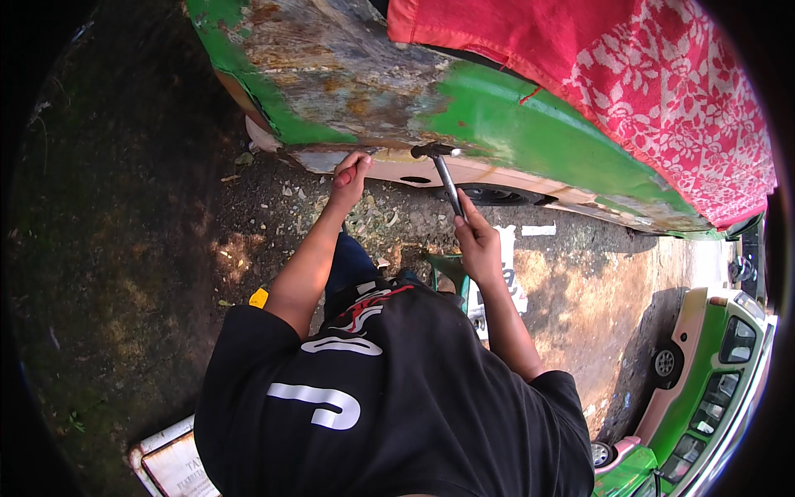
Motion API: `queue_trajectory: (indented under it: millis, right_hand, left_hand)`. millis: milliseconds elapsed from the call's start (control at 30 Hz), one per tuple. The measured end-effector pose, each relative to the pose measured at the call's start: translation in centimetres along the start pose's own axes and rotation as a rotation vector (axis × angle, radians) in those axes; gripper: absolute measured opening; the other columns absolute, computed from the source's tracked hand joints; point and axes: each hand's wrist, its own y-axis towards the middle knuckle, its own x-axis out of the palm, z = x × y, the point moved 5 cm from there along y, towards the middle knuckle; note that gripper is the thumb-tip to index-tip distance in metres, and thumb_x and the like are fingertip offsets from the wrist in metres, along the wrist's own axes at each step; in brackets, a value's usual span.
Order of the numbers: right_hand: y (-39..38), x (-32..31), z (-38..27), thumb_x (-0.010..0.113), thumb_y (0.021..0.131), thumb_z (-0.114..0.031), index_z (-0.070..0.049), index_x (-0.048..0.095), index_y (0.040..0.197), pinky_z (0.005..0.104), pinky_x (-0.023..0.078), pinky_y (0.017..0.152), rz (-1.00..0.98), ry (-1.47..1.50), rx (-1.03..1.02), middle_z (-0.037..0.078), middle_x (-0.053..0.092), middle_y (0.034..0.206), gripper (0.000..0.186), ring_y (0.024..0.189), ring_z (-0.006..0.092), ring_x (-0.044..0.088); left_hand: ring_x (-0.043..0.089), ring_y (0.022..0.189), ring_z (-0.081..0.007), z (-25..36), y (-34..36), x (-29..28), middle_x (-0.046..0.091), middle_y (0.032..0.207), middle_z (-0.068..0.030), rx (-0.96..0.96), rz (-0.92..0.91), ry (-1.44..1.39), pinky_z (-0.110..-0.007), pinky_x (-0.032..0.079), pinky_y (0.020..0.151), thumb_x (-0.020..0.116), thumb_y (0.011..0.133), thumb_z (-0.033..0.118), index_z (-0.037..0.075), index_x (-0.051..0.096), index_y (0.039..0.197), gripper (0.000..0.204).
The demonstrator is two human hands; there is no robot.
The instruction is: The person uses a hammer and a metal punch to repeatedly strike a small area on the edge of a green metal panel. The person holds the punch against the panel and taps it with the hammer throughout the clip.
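A green car body panel [513, 108], sanded to bare, rust-stained metal across its left part, runs along the top. My left hand [354, 180] is closed around a red-handled tool [344, 176] just below the panel's lower edge; most of its shaft is hidden, so its kind is unclear. To its right, my right hand [479, 240] grips a hammer [445, 178] by the lower handle. The hammer's head is up against the view of the panel's lower edge, right of my left hand; whether it touches the metal I cannot tell.
A red cloth with white flowers [662, 99] drapes over the car. Beneath the panel shows a wheel [493, 195]. White printed sheeting [505, 269] lies on the ground near a green stool-like object [450, 269]. A green van [704, 389] stands lower right, a framed board [170, 460] lower left.
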Motion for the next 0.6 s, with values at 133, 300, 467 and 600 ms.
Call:
queue_trajectory:
  millis: [133,300,467,600]
  right_hand:
    - [-0.3,0.1,0.1,0.054,0.099,-0.007,-0.011,0.048,0.145,0.0192,0.034,0.058,0.001,-0.022,-0.007,-0.008,0.043,0.074,0.046,0.066,0.0029,0.037]
    - [-0.5,0.3,0.3,0.054,0.099,-0.006,-0.010,0.049,0.144,0.0189,0.034,0.059,-0.010,-0.015,-0.004,-0.008,0.045,0.076,0.046,0.067,0.0025,0.038]
    - [-0.3,0.5,0.3,0.054,0.098,-0.006,-0.008,0.049,0.143,0.0193,0.037,0.061,-0.004,-0.035,-0.013,-0.007,0.049,0.079,0.045,0.069,0.0030,0.040]
    - [-0.3,1.1,-1.9,0.055,0.098,-0.006,-0.007,0.050,0.142,0.0205,0.038,0.061,-0.032,-0.064,-0.059,-0.004,0.053,0.080,0.045,0.068,0.0045,0.041]
  left_hand:
    - [0.059,0.084,-0.0122,-0.4,0.1,0.0,0.065,0.085,-0.0046,-0.033,-0.005,0.020,-0.028,0.047,0.080,0.056,0.100,0.019,-0.001,0.060,0.093,0.021]
    - [0.053,0.077,-0.0118,0.4,0.6,0.2,0.059,0.080,-0.0039,0.080,-0.081,0.140,-0.028,0.045,0.074,0.056,0.098,0.018,0.000,0.057,0.091,0.020]
    - [0.049,0.074,-0.0121,2.6,1.6,1.2,0.054,0.078,-0.0032,0.031,-0.218,0.282,-0.029,0.043,0.070,0.055,0.098,0.017,0.001,0.055,0.091,0.018]
    - [0.052,0.069,-0.0143,3.6,3.0,2.9,0.054,0.077,-0.0037,-0.125,-0.296,0.244,-0.032,0.044,0.067,0.055,0.098,0.020,0.003,0.056,0.090,0.019]
